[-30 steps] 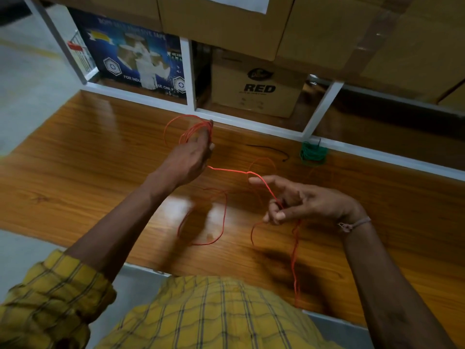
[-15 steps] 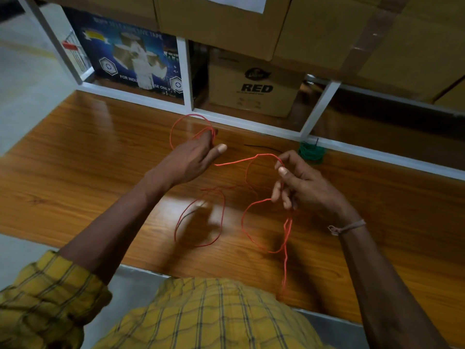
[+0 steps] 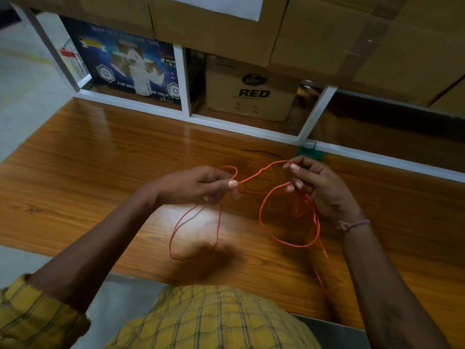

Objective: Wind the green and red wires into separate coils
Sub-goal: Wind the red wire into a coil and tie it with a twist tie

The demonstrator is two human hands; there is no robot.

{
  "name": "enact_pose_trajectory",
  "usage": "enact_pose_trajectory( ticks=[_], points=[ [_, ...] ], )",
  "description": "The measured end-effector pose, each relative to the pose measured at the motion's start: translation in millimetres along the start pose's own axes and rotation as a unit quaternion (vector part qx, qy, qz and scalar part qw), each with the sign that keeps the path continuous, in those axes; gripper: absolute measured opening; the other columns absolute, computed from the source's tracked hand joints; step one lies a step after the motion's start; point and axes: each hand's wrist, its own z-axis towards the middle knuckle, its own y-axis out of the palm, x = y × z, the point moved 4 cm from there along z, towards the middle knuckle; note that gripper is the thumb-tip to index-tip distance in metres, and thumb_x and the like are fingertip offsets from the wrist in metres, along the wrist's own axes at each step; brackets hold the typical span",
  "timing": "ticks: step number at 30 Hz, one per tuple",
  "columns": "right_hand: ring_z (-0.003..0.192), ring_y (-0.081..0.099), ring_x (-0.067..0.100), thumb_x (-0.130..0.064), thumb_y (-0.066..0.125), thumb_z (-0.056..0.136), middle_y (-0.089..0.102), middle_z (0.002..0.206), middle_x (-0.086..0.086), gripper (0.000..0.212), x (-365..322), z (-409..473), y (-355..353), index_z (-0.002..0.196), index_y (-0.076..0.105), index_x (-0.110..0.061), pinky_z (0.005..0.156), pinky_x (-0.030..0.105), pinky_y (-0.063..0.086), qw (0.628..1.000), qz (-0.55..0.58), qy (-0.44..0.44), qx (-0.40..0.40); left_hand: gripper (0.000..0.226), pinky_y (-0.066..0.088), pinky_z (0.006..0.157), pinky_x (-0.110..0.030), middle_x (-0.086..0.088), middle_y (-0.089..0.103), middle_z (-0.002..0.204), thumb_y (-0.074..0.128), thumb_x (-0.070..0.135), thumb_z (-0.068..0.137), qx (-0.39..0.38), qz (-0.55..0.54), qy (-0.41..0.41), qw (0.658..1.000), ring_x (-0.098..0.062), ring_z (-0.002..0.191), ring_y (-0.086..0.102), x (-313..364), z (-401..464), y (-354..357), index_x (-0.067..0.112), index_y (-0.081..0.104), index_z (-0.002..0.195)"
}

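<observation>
A thin red wire (image 3: 261, 217) hangs in loose loops above the wooden table (image 3: 88, 172). My left hand (image 3: 198, 185) pinches the wire between thumb and fingers, and a long loop drops below it. My right hand (image 3: 317, 182) grips the wire at its fingertips, with a wide loop and a trailing end hanging from it. A taut stretch of red wire runs between both hands. The green wire (image 3: 309, 153) lies wound in a small coil at the table's far edge, just beyond my right hand.
A thin black tie (image 3: 264, 153) lies on the table near the green coil. A white shelf frame (image 3: 183, 79) borders the table's back, with cardboard boxes (image 3: 251, 94) and a blue box (image 3: 125, 66) behind it.
My left hand has come down and nearer to me with the red wire. My right hand has risen toward the green coil, and the loops have shifted.
</observation>
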Motion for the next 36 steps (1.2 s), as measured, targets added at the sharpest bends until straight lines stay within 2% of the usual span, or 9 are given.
enact_pose_trajectory(
  ticks=[5, 12, 16, 19, 21, 23, 28, 34, 36],
  points=[
    [0.069, 0.058, 0.004, -0.019, 0.062, 0.104, 0.064, 0.098, 0.008, 0.015, 9, 18, 3, 0.112, 0.069, -0.008, 0.059, 0.019, 0.052, 0.980, -0.180, -0.039, 0.072, 0.047, 0.019, 0.047, -0.026, 0.003, 0.032, 0.071, 0.025, 0.021, 0.118, -0.108, -0.313, 0.041, 0.943, -0.012, 0.056, 0.022, 20, -1, 12, -0.009, 0.051, 0.142],
    [0.079, 0.063, 0.014, -0.040, 0.046, 0.110, 0.073, 0.096, 0.005, 0.039, 27, 16, 28, 0.116, 0.068, -0.008, 0.066, 0.023, 0.051, 0.980, -0.197, 0.025, 0.015, 0.048, 0.031, 0.053, -0.019, 0.001, 0.062, 0.082, 0.029, 0.026, 0.114, -0.017, -0.680, 0.218, 0.700, -0.005, 0.053, 0.043, 41, 4, -17, -0.004, 0.039, 0.149],
    [0.085, 0.065, 0.026, -0.030, 0.037, 0.110, 0.075, 0.100, 0.018, 0.041, 33, 10, 41, 0.122, 0.070, -0.009, 0.078, 0.039, 0.050, 0.987, -0.145, 0.025, -0.063, 0.052, 0.058, 0.102, -0.036, -0.022, 0.062, 0.147, 0.031, 0.027, 0.116, 0.146, -0.728, 0.258, 0.618, -0.027, 0.117, 0.071, 37, 18, -33, -0.009, 0.036, 0.154],
    [0.090, 0.064, 0.024, -0.024, 0.036, 0.104, 0.074, 0.106, 0.021, 0.045, 26, 6, 46, 0.133, 0.069, -0.016, 0.079, 0.032, 0.049, 0.978, -0.188, 0.005, -0.092, 0.047, 0.049, 0.115, -0.054, -0.017, 0.049, 0.161, 0.033, 0.029, 0.115, 0.322, -0.565, 0.192, 0.735, -0.039, 0.136, 0.061, 28, 27, -36, 0.005, 0.033, 0.156],
    [0.083, 0.062, 0.018, -0.018, 0.043, 0.099, 0.072, 0.093, 0.013, 0.040, 21, 4, 46, 0.127, 0.071, -0.012, 0.072, 0.023, 0.049, 0.976, -0.196, -0.003, -0.090, 0.039, 0.046, 0.118, -0.049, -0.006, 0.045, 0.164, 0.038, 0.031, 0.115, 0.381, -0.287, 0.117, 0.871, -0.025, 0.139, 0.060, 26, 27, -33, 0.022, 0.040, 0.153],
    [0.077, 0.060, 0.014, -0.015, 0.049, 0.096, 0.069, 0.086, 0.008, 0.033, 15, 4, 47, 0.116, 0.073, -0.006, 0.067, 0.021, 0.047, 0.974, -0.202, -0.023, -0.096, 0.042, 0.044, 0.119, -0.047, -0.005, 0.050, 0.160, 0.038, 0.030, 0.116, 0.345, 0.013, 0.050, 0.937, -0.021, 0.142, 0.054, 21, 29, -26, 0.022, 0.033, 0.157],
    [0.078, 0.060, 0.018, -0.005, 0.051, 0.108, 0.066, 0.088, 0.018, 0.021, 5, 0, 35, 0.113, 0.070, -0.002, 0.067, 0.024, 0.046, 0.968, -0.226, -0.071, -0.087, 0.032, 0.046, 0.070, -0.039, -0.008, 0.066, 0.089, 0.033, 0.039, 0.115, 0.158, 0.255, -0.067, 0.951, -0.024, 0.079, 0.063, -4, 29, -14, 0.015, 0.033, 0.137],
    [0.085, 0.070, 0.025, -0.015, 0.055, 0.109, 0.072, 0.095, 0.017, 0.019, 12, 3, 28, 0.112, 0.073, -0.009, 0.076, 0.032, 0.057, 0.965, -0.246, -0.068, -0.065, 0.040, 0.048, 0.068, -0.020, -0.001, 0.063, 0.096, 0.047, 0.053, 0.106, 0.148, 0.188, -0.014, 0.971, -0.001, 0.081, 0.061, -19, 11, -17, 0.019, 0.047, 0.127],
    [0.080, 0.071, 0.023, -0.019, 0.053, 0.110, 0.075, 0.093, 0.015, 0.021, 21, 8, 26, 0.110, 0.073, -0.013, 0.072, 0.028, 0.057, 0.964, -0.258, -0.047, -0.036, 0.043, 0.057, 0.072, -0.029, -0.008, 0.068, 0.101, 0.054, 0.056, 0.102, 0.172, 0.125, -0.001, 0.977, -0.008, 0.088, 0.067, -22, 6, -23, 0.022, 0.052, 0.128]
  ],
)
